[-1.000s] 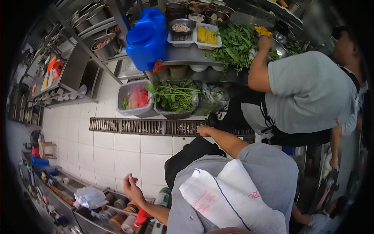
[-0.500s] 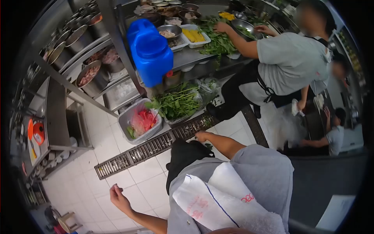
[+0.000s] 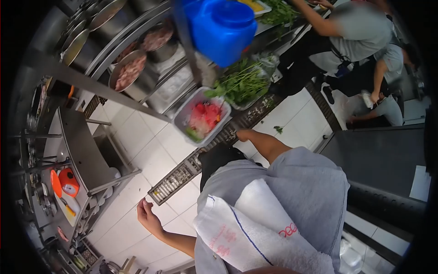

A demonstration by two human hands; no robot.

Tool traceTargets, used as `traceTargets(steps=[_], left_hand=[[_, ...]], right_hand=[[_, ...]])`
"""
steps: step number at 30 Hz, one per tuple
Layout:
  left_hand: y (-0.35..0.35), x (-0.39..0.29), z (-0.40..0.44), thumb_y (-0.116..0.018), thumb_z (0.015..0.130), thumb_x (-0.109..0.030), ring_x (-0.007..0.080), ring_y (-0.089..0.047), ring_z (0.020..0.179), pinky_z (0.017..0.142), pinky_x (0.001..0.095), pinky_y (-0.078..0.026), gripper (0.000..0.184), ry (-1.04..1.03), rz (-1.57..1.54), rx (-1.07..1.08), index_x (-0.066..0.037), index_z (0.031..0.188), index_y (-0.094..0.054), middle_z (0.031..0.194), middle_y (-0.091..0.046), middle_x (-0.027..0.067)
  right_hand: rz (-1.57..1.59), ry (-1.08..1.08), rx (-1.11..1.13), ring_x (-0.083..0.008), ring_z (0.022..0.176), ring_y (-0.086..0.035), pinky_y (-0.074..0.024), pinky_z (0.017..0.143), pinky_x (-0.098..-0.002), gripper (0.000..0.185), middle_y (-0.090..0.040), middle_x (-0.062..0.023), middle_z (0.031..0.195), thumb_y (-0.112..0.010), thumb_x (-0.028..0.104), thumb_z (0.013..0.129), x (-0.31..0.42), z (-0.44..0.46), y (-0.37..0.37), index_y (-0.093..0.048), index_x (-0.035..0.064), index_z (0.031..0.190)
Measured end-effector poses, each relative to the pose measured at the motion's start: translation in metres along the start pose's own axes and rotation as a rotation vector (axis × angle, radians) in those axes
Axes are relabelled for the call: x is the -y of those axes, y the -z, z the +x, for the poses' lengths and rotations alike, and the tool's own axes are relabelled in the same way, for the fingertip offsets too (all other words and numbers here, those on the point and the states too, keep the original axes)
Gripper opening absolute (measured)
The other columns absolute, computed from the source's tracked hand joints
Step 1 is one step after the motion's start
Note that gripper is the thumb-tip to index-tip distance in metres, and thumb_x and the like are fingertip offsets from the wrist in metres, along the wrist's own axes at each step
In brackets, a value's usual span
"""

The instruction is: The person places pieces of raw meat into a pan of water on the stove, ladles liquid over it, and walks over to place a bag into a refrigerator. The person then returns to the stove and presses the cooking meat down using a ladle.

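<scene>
My left hand (image 3: pixel 148 217) hangs over the white floor tiles at the left, near the end of the floor drain grate (image 3: pixel 175 182). Its fingers are loosely bent, the thumb stands apart, and it holds nothing. Ahead of my body is my right hand (image 3: pixel 244 134), beside my dark trousers and above the grate; its fingers are hidden. Closest to it are a plastic bin (image 3: pixel 180 121) with red and clear plastic bags inside and a heap of leafy green stalks (image 3: pixel 242 86). A white towel (image 3: pixel 255 228) lies over the front of my grey shirt.
A blue plastic jug (image 3: pixel 221 32) stands by a metal rack with pots of meat (image 3: pixel 130 73). At left is a steel table (image 3: pixel 86 150) with an orange scale (image 3: pixel 68 182). Co-workers (image 3: pixel 360 34) stand at upper right. A dark counter (image 3: pixel 378 155) runs along the right.
My view has swung to the right and closer to the rack, so the bin and the scale sit further right in view. My hands keep nearly the same pose.
</scene>
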State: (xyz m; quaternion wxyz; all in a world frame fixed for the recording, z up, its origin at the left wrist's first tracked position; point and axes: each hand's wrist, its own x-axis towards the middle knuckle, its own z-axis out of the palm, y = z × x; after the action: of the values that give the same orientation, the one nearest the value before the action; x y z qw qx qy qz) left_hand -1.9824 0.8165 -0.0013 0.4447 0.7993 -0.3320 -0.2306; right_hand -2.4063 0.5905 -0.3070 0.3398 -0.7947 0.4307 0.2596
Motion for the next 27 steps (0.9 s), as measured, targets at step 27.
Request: traceTargets(steps=[27], left_hand=[[0.115,0.023,0.358,-0.056,0.092,-0.018,0.0109,-0.055,0.068,0.063,0.0249,-0.046,0.024,-0.383,-0.086,0.591,0.004,0.095,-0.063,0.073,-0.061,0.0062]], right_hand=[[0.37,-0.364,-0.041,-0.0272,0.056,-0.064,-0.0495,0.05,-0.0396,0.018,-0.064,-0.0176,0.065,-0.053,0.011,0.071,0.352,0.033,-0.025,-0.065,-0.003,0.072]])
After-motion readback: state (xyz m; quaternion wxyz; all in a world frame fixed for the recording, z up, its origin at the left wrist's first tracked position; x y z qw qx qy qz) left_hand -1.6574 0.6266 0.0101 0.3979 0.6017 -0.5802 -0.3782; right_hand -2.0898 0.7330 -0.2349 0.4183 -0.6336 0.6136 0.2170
